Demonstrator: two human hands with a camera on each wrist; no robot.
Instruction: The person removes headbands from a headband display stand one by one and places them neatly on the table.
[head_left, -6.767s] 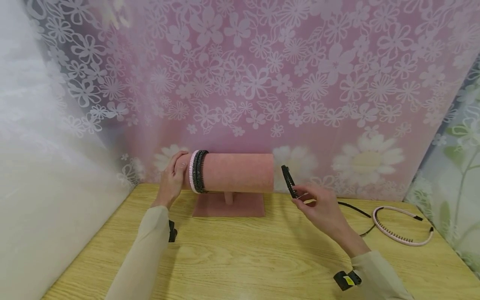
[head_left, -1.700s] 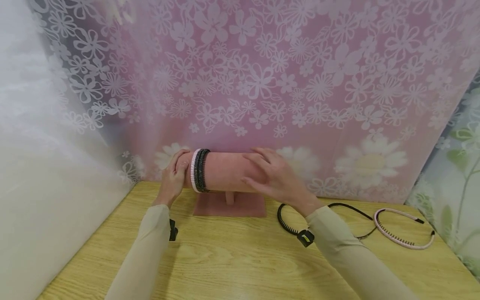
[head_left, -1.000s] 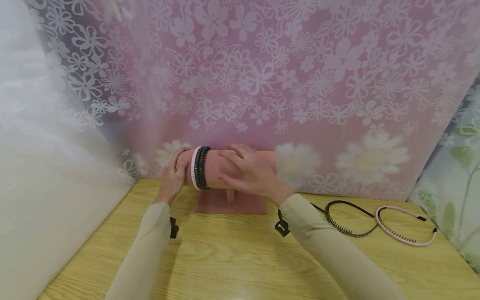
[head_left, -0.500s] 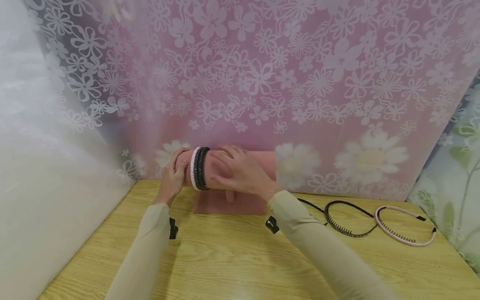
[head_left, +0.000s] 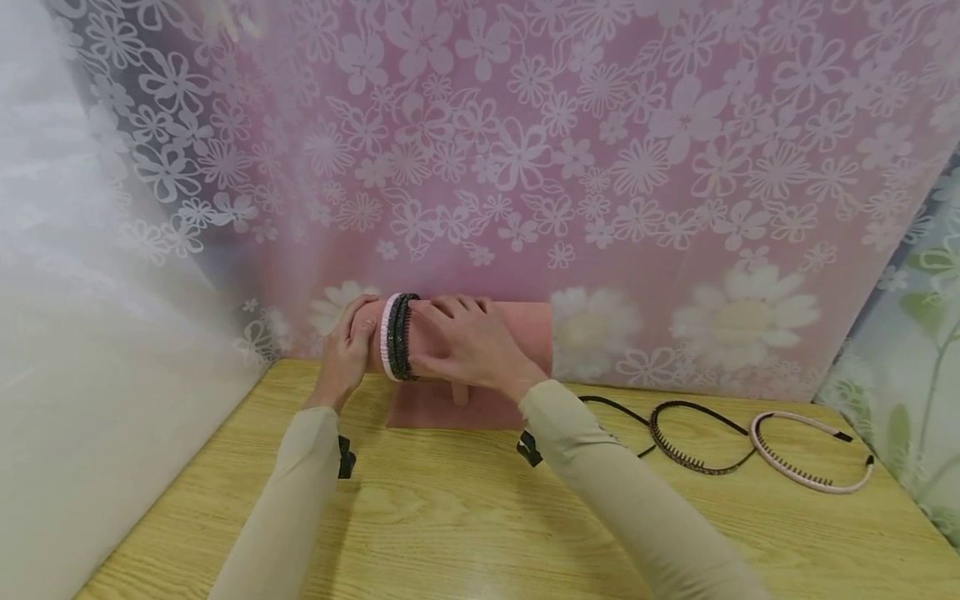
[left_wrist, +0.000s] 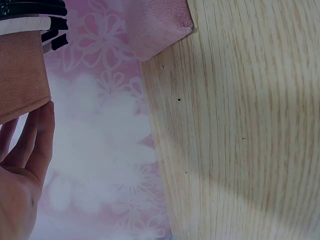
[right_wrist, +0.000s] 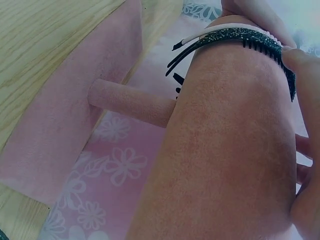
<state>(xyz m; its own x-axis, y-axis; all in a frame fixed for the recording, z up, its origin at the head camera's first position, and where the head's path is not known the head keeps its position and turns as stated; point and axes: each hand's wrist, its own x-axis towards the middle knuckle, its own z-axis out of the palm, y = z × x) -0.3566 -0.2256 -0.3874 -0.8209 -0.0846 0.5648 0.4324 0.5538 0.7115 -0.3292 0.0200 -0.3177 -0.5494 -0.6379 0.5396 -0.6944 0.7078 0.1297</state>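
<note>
A pink plush headband stand (head_left: 528,325) has a horizontal roll on a short post and flat base. My left hand (head_left: 345,354) grips the roll's left end, with fingers at its edge in the left wrist view. Around the roll near that hand sit a pale pink headband (head_left: 387,340) and dark glittery toothed headbands (right_wrist: 235,35), side by side. Over the roll lies my right hand (head_left: 476,346), fingers spread. In the right wrist view one of its fingertips (right_wrist: 295,57) is right at the dark headband's edge; other fingers are partly hidden behind the roll.
On the wooden table (head_left: 450,517) to the right lie a thin black headband (head_left: 611,405), a dark toothed headband (head_left: 693,465) and a pink toothed headband (head_left: 787,471). A flowered pink curtain (head_left: 480,167) hangs close behind the stand. My right sleeve crosses over part of the table.
The black headband pinched earlier in my right hand was laid on the table. That hand then slid left along the roll to the dark headbands. My left hand has stayed on the roll's end.
</note>
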